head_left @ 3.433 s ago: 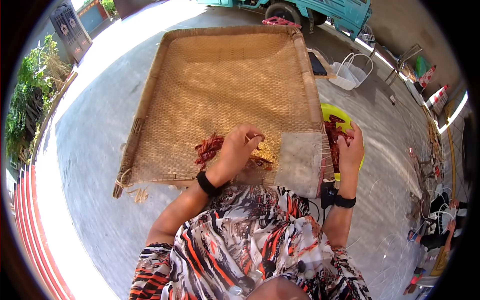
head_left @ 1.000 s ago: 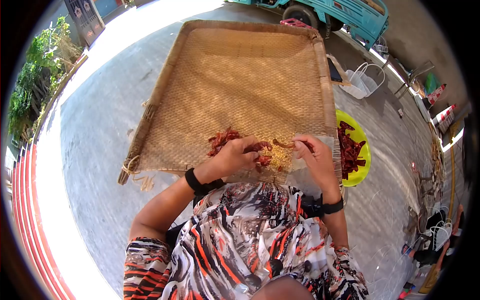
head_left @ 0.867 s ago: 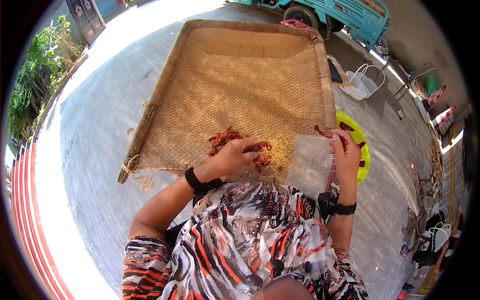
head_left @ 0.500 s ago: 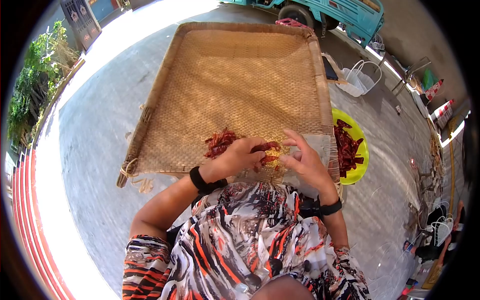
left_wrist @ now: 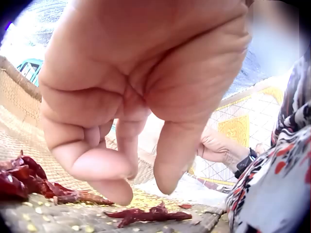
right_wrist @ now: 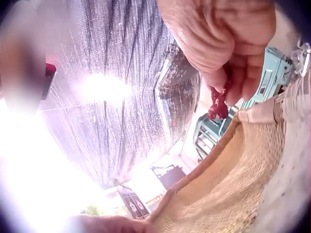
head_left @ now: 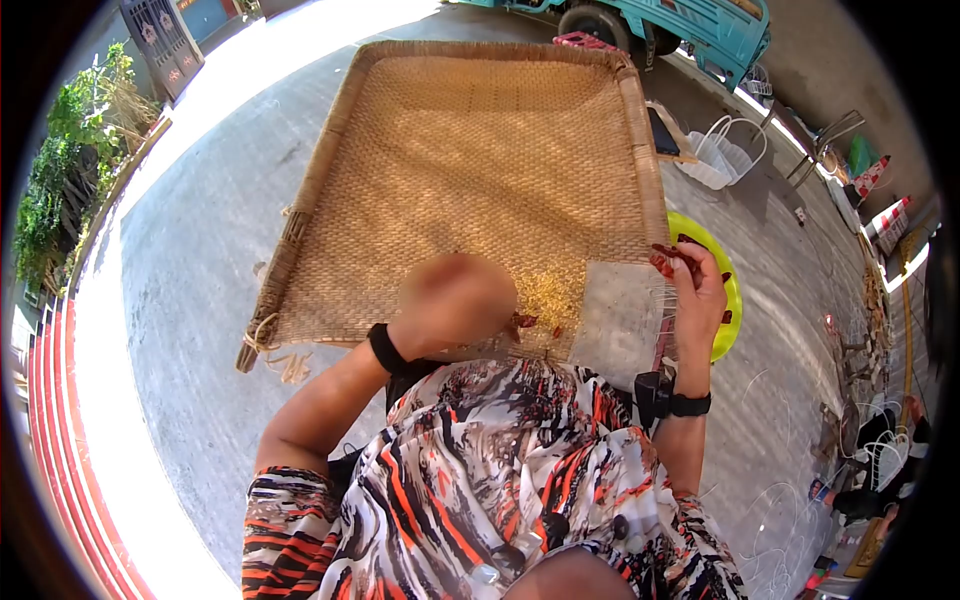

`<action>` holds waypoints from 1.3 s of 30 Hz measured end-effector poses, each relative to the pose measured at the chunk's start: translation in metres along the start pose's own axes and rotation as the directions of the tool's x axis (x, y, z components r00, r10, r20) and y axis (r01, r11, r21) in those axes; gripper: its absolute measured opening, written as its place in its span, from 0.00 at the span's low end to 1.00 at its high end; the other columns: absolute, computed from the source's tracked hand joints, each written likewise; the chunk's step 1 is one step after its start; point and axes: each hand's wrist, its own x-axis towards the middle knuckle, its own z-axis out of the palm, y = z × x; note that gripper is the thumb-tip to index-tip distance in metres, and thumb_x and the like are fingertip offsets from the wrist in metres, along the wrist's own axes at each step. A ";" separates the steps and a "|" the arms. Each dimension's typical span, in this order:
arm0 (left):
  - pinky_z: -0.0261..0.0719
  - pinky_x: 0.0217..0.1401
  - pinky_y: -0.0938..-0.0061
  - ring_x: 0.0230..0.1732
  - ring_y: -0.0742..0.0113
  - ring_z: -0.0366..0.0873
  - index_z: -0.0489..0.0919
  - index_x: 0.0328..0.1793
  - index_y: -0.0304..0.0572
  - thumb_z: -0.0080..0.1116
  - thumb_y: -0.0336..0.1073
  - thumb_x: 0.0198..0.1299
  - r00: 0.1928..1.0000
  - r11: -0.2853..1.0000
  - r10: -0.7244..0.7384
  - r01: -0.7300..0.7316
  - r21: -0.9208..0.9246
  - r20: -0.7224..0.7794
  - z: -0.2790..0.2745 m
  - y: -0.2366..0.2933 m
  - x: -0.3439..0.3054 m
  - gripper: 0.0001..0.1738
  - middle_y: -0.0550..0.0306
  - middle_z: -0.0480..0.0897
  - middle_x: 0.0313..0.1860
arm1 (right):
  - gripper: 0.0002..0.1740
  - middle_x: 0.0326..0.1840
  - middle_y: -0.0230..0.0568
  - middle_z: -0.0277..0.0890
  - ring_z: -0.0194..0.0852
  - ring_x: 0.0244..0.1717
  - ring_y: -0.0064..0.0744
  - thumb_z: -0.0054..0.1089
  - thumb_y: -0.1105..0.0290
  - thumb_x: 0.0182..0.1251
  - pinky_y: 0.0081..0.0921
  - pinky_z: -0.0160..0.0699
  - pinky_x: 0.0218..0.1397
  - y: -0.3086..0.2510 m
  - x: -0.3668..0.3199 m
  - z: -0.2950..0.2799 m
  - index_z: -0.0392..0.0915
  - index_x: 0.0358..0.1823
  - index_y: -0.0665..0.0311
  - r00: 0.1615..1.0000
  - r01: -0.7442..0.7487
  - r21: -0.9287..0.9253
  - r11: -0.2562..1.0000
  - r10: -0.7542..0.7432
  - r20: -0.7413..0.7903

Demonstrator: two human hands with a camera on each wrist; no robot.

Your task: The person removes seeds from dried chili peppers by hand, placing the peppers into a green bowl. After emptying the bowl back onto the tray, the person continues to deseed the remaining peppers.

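Observation:
My right hand [head_left: 700, 300] pinches a dried red chili [head_left: 663, 262] at the right rim of the woven tray [head_left: 480, 140], beside the lime-green bowl [head_left: 735, 300]. In the right wrist view the wrinkled chili [right_wrist: 218, 106] sticks out between thumb and fingers. Over the tray's near side is my left hand [head_left: 455, 305], thumb apart from loosely bent fingers, nothing between them. Under it, in the left wrist view, a chili [left_wrist: 150, 215] lies among yellow seeds, and a heap of chilies [left_wrist: 19, 179] sits to the left. In the head view my left hand hides most of that heap.
Yellow seeds [head_left: 548, 298] are scattered on the weave. A pale patch [head_left: 622, 315] covers the tray's near right corner. White baskets [head_left: 720, 160] and a phone [head_left: 662, 132] on a board lie beyond the right rim. A turquoise cart [head_left: 690, 35] stands behind.
My right hand has gone from beside my left hand to the right rim, now with a chili. My left hand has let go of its chilies and shifted left over the heap.

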 end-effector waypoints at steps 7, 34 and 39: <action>0.77 0.60 0.63 0.58 0.49 0.78 0.84 0.53 0.51 0.67 0.38 0.54 0.904 0.869 -0.399 0.320 0.378 0.153 -0.021 0.097 0.012 0.18 0.43 0.76 0.57 | 0.11 0.45 0.35 0.82 0.77 0.47 0.23 0.60 0.71 0.70 0.23 0.74 0.53 -0.007 0.004 -0.031 0.81 0.51 0.66 0.994 -0.075 -0.116 0.990 0.065 -0.084; 0.79 0.38 0.69 0.34 0.58 0.81 0.76 0.47 0.37 0.65 0.28 0.56 0.966 0.956 -0.232 0.205 -0.207 -0.111 -0.011 0.123 0.044 0.13 0.51 0.81 0.33 | 0.08 0.40 0.30 0.80 0.77 0.40 0.17 0.62 0.76 0.68 0.17 0.75 0.45 -0.042 -0.038 0.047 0.78 0.46 0.67 0.782 -0.322 0.124 0.939 0.189 0.594; 0.78 0.54 0.58 0.49 0.46 0.79 0.77 0.51 0.37 0.69 0.31 0.52 0.952 0.857 -0.209 0.288 0.428 -0.222 -0.059 0.081 0.016 0.20 0.43 0.79 0.44 | 0.12 0.42 0.38 0.79 0.79 0.42 0.30 0.63 0.76 0.62 0.27 0.77 0.48 -0.009 -0.002 -0.010 0.80 0.47 0.64 0.997 0.064 -0.286 0.956 -0.051 0.052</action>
